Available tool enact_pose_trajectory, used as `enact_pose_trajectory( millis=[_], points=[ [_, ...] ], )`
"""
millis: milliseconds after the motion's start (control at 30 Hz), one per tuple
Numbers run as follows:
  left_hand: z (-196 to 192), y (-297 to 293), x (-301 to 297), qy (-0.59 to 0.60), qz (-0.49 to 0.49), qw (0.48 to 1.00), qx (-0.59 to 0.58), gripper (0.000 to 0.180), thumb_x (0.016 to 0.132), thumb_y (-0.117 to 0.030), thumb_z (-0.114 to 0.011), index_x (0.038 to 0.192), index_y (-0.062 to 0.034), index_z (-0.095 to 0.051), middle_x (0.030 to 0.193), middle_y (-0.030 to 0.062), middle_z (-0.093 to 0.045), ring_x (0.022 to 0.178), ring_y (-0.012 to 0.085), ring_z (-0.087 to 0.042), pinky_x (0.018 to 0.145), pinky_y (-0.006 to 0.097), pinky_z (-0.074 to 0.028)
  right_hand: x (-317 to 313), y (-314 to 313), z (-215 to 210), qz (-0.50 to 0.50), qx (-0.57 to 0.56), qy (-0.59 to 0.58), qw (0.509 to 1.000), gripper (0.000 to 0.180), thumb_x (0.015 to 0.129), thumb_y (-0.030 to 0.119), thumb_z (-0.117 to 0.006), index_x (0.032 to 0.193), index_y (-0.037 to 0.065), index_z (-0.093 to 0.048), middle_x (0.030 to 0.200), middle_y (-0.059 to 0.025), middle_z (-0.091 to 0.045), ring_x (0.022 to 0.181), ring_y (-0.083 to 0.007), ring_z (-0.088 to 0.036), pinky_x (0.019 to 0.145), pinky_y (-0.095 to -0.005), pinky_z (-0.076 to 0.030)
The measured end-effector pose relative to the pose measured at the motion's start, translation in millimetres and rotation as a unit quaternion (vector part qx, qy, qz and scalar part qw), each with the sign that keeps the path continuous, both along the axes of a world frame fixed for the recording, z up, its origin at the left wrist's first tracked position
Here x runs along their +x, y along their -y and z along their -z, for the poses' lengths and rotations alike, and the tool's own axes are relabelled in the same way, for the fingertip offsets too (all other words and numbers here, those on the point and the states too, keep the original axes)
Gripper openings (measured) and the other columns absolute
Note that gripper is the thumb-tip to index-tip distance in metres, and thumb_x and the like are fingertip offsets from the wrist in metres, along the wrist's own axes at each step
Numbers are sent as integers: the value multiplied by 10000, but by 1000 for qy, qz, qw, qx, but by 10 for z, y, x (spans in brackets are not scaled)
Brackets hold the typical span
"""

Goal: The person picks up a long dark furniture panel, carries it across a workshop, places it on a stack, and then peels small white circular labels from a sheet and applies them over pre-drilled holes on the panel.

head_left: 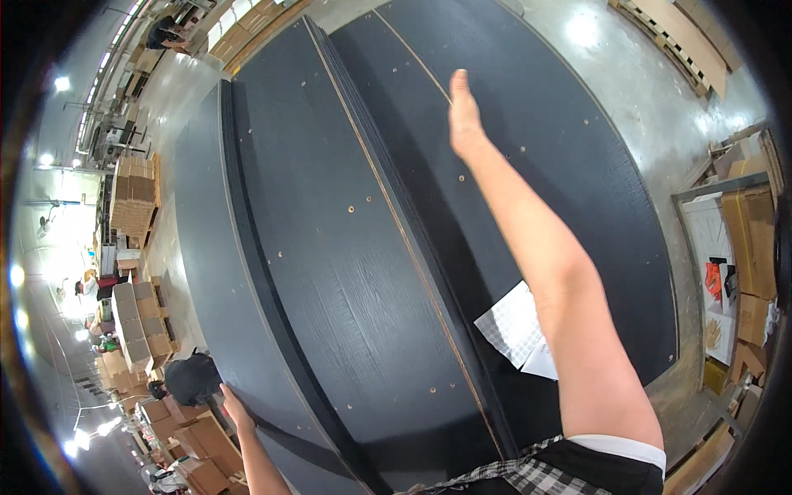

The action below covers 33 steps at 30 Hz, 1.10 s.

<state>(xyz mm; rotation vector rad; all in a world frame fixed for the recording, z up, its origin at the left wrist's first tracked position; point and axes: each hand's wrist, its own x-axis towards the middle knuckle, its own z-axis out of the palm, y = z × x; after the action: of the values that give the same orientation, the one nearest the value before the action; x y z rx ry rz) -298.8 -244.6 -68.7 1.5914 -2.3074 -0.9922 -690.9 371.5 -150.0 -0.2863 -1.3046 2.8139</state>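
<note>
Large dark grey wood-grain panels lie in stacks of differing height before me. My right arm stretches across the right stack (610,239). My right hand (465,120) is over its far part, seen edge-on, fingers straight and together, holding nothing visible; I cannot tell whether it touches the surface. My left hand (236,409) is low at the outer edge of the left panel (202,223), fingers stretched out, beside a rounded black thing (192,378) whose kind is unclear. Between the hands lies the middle panel (330,239), dotted with small holes. White patterned sheets (513,326) lie partly behind my right forearm.
At right stands a metal-framed shelf (689,235) with cardboard and a red-orange item (713,280). Cardboard stacks (136,194) on pallets line the left. A person (167,35) bends at the far left. A wooden pallet (672,49) lies at far right.
</note>
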Motion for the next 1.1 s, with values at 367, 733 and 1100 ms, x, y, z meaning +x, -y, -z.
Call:
enact_pose_trajectory(
  millis=[367, 733, 1100],
  points=[
    [-109, -204, -62, 3, 10, 1000, -13, 786, 856, -620, -389, 1161, 95, -501, 1103, 158, -562, 974, 259, -533, 857, 351, -421, 386, 212, 225, -16, 5, -39, 999, 729, 917, 568, -245, 1389, 12, -215, 1434, -170, -235, 1339, -275, -201, 1092, -384, -154],
    [-76, -41, -50, 10, 27, 999, -42, 806, 849, -628, -394, 1161, 108, -503, 1123, 146, -564, 981, 250, -530, 875, 334, -400, 940, 569, 253, 59, -113, -27, 992, 706, 911, 497, -392, 1420, 100, -108, 1458, -156, -170, 1319, -312, -245, 1085, -430, -154],
    [15, 197, -217, 12, 89, 992, -92, 727, 891, -557, -370, 1183, 98, -490, 1156, 168, -555, 1002, 258, -533, 899, 331, -395, 1606, 661, -48, 111, 115, -83, 984, 583, 948, 412, -352, 1349, -3, -274, 1372, -202, -321, 1294, -265, -304, 1058, -341, -256]
  ],
)
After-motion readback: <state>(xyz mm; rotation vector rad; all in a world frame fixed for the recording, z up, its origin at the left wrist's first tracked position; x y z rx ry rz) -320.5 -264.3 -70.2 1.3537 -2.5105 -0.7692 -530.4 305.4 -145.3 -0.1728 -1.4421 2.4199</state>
